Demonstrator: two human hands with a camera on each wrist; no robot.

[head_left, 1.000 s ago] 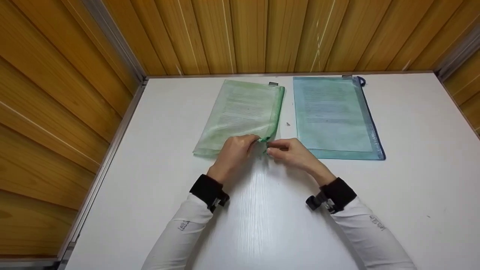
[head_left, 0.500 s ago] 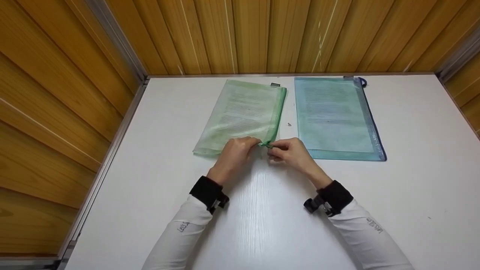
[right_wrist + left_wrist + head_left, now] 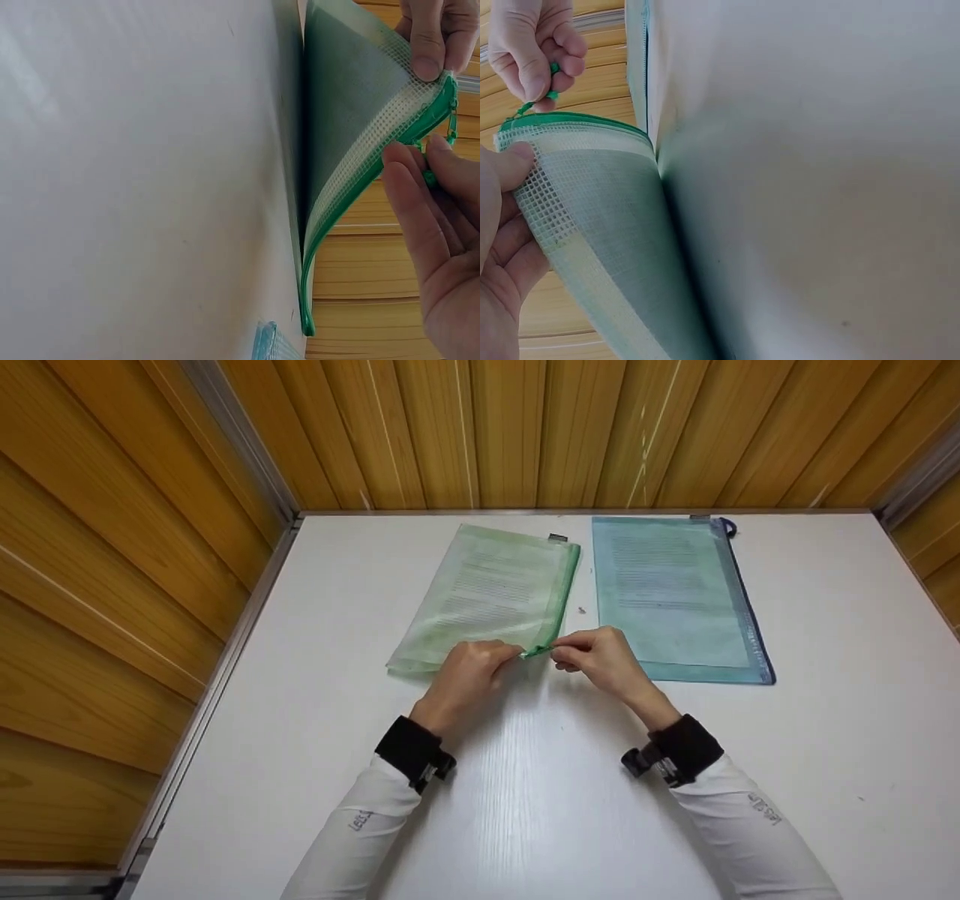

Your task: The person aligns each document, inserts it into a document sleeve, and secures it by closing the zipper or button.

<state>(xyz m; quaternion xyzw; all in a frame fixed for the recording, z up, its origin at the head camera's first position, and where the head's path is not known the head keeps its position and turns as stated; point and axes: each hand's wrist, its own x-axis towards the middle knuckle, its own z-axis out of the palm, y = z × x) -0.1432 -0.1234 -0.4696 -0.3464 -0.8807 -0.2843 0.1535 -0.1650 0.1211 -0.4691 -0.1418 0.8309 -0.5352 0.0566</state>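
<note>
A green mesh zipper pouch with printed paper inside lies at the middle back of the table, its near right corner raised. My left hand pinches that corner between thumb and fingers, as the left wrist view shows. Beside it, my right hand pinches the green zipper pull, a looped cord at the corner's zipper end. The green zipper runs along the pouch's right edge and looks closed. Part of the pull is hidden by my right fingers.
A blue zipper pouch with printed paper inside lies flat to the right, close to my right hand. Wooden panels stand behind the white table and on its left. A small speck lies between the pouches.
My right hand has come up against the pull and drawn slightly right, so the pouch corner sits a little further right. My left hand keeps its grip and has hardly moved.
</note>
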